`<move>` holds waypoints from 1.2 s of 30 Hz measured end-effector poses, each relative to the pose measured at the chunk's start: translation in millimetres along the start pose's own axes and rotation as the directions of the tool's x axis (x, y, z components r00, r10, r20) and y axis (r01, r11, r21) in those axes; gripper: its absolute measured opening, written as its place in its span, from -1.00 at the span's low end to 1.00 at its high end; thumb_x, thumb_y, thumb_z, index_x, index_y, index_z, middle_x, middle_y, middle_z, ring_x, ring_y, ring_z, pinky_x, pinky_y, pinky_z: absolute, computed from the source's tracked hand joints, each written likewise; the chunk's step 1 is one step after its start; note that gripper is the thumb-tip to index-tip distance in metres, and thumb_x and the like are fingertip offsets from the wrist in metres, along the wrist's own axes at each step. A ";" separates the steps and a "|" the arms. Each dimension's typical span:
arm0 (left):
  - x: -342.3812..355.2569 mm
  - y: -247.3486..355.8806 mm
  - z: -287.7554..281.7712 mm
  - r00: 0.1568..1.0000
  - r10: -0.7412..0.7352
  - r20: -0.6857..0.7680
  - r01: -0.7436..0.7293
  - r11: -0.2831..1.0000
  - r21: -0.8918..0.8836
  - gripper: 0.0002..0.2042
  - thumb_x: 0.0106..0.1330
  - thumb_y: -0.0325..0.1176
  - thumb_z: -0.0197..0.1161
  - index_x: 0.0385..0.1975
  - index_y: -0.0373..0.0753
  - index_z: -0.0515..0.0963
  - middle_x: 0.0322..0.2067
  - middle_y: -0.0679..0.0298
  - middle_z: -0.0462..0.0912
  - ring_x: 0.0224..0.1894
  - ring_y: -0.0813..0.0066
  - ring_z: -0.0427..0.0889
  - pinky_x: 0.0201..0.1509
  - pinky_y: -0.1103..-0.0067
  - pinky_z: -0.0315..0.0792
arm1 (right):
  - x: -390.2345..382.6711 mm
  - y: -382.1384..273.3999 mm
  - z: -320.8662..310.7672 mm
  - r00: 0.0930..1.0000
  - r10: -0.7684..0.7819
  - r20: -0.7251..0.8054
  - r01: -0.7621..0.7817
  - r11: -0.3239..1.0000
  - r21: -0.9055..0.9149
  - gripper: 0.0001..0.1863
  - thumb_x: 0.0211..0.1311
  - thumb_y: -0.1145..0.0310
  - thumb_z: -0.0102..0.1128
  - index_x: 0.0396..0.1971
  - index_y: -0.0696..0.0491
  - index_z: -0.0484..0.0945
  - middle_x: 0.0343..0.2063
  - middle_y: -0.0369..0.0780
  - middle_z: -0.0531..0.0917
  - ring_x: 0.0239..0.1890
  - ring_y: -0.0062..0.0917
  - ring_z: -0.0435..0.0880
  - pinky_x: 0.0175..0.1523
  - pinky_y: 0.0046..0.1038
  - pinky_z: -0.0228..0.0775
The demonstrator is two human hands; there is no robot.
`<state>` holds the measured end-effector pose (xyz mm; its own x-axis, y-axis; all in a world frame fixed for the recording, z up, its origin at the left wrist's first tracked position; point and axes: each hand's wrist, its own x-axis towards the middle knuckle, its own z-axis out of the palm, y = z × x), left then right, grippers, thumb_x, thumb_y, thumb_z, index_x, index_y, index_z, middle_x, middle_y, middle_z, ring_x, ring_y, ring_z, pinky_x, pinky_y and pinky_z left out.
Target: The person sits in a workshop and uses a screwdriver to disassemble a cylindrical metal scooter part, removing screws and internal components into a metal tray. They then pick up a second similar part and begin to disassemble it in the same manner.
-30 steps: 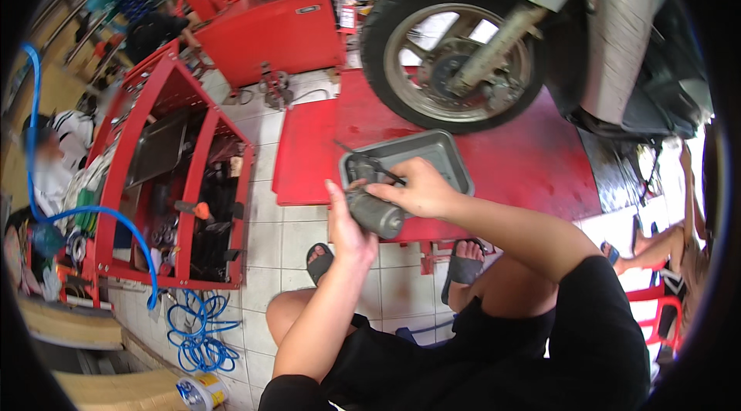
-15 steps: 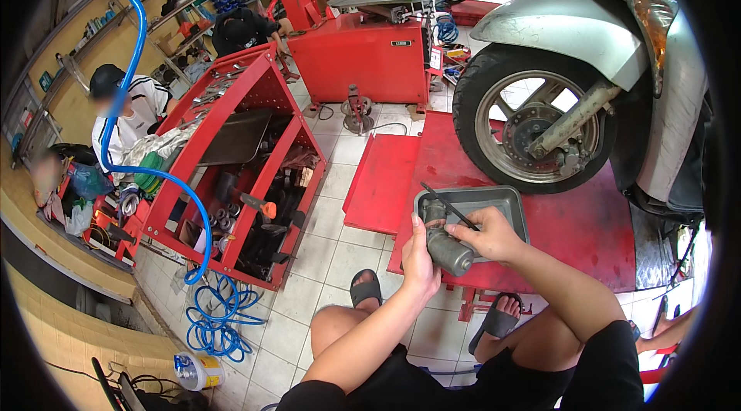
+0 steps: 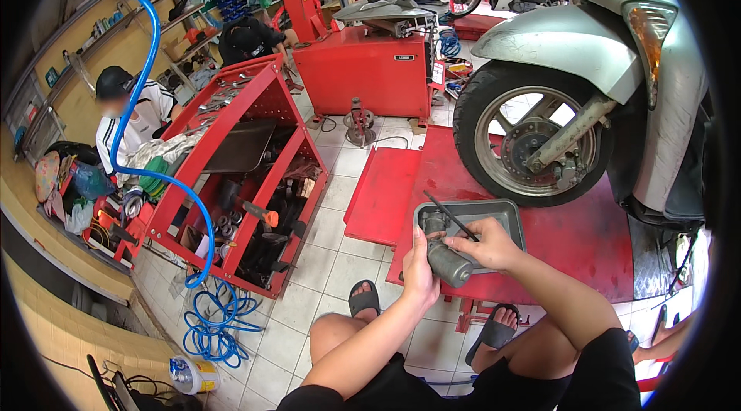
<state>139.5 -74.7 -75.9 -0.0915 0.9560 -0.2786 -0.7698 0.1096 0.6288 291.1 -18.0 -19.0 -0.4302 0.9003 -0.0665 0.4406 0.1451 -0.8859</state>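
Handwork on a dull grey metal cylinder with a knobbly far end (image 3: 450, 263) seems to be the step in hand: steadying the part while working at it with a thin black rod (image 3: 447, 211). The cylinder is held above the near left corner of a grey rectangular tray (image 3: 519, 227), its rounded end tilted toward the person past the near edge. That tray rests by the near edge of a flat red platform (image 3: 575, 249), with the silver scooter's spoked front wheel (image 3: 532, 147) standing beyond.

The left hand (image 3: 420, 274) cups the cylinder's left side, thumb pointing up along it; its other fingers are mostly hidden. The right hand (image 3: 494, 245) pinches the rod, thumb against the part; whether it grips anything smaller I cannot tell.

I judge the next move calls for a firm left-hand support and careful right-hand placement of the rod, with the part above the tray.
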 end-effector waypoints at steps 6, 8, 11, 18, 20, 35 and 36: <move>-1.0 0.7 5.8 0.999 -0.038 0.001 0.038 0.999 -0.032 -0.37 0.50 0.18 -0.05 0.03 -0.42 0.45 -0.17 0.11 0.64 -0.16 0.35 0.67 0.00 0.43 0.58 | 4.2 18.7 0.9 1.000 0.017 0.021 -0.019 0.995 0.101 -0.59 0.14 0.09 0.42 -0.36 0.21 0.75 -0.56 -0.11 0.72 -0.50 -0.62 0.62 -0.34 -0.41 0.44; -1.0 -1.1 7.1 0.999 -0.048 -0.014 0.047 0.998 -0.036 -0.36 0.49 0.20 -0.05 0.02 -0.41 0.45 -0.17 0.11 0.63 -0.15 0.35 0.67 0.00 0.41 0.59 | 4.3 19.4 -3.4 0.999 0.022 0.025 -0.023 0.999 0.028 -0.61 0.14 0.10 0.43 -0.37 0.21 0.76 -0.56 -0.13 0.72 -0.51 -0.62 0.62 -0.34 -0.41 0.44; 2.5 -4.7 3.6 0.998 -0.039 -0.040 0.038 0.999 -0.039 -0.34 0.46 0.25 -0.06 -0.01 -0.38 0.46 -0.15 0.10 0.62 -0.13 0.33 0.67 0.00 0.37 0.60 | 3.2 11.0 -6.3 0.999 -0.026 0.026 0.027 0.999 -0.022 -0.62 0.14 0.12 0.43 -0.39 0.20 0.76 -0.57 -0.15 0.73 -0.51 -0.62 0.62 -0.34 -0.42 0.44; -1.1 0.6 4.5 0.997 -0.070 -0.013 0.068 0.995 -0.077 -0.35 0.46 0.24 -0.03 0.00 -0.38 0.46 -0.13 0.10 0.62 -0.10 0.34 0.66 0.03 0.38 0.59 | 1.9 9.5 -0.5 0.998 0.051 0.038 -0.053 0.997 0.063 -0.62 0.15 0.13 0.42 -0.35 0.22 0.76 -0.51 -0.13 0.75 -0.49 -0.63 0.62 -0.29 -0.42 0.46; -2.8 2.9 6.2 0.997 -0.077 -0.009 0.075 0.991 -0.107 -0.36 0.46 0.21 0.00 0.04 -0.41 0.44 -0.13 0.12 0.62 -0.06 0.38 0.64 0.07 0.42 0.56 | 2.4 7.0 0.0 0.999 0.048 0.027 -0.049 0.997 0.057 -0.62 0.15 0.13 0.42 -0.34 0.21 0.76 -0.50 -0.13 0.76 -0.48 -0.63 0.63 -0.28 -0.42 0.47; 8.0 14.3 -20.4 0.988 -0.057 0.143 0.078 0.986 -0.149 -0.22 0.35 0.43 -0.11 0.12 -0.27 0.46 0.10 0.04 0.57 0.15 0.15 0.58 0.27 0.18 0.46 | 21.0 -2.5 21.5 0.986 -0.157 0.050 0.163 0.970 -0.182 -0.39 0.29 -0.17 0.21 -0.37 0.20 0.72 -0.56 -0.05 0.68 -0.44 -0.43 0.65 -0.23 -0.29 0.49; 12.3 4.0 -15.9 0.992 -0.076 0.105 0.091 0.985 -0.145 -0.24 0.35 0.42 -0.07 0.05 -0.26 0.48 0.05 0.06 0.61 0.10 0.17 0.61 0.24 0.20 0.48 | 14.2 -6.3 7.7 0.994 -0.047 0.103 0.065 0.981 -0.181 -0.36 0.24 -0.20 0.22 -0.39 0.21 0.71 -0.55 0.06 0.66 -0.50 -0.28 0.65 -0.25 -0.23 0.47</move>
<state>125.2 -66.8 -88.3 0.0339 0.9681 -0.2481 -0.8582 0.1554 0.4893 276.2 -9.3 -17.9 -0.5290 0.8456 -0.0716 0.5473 0.2755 -0.7903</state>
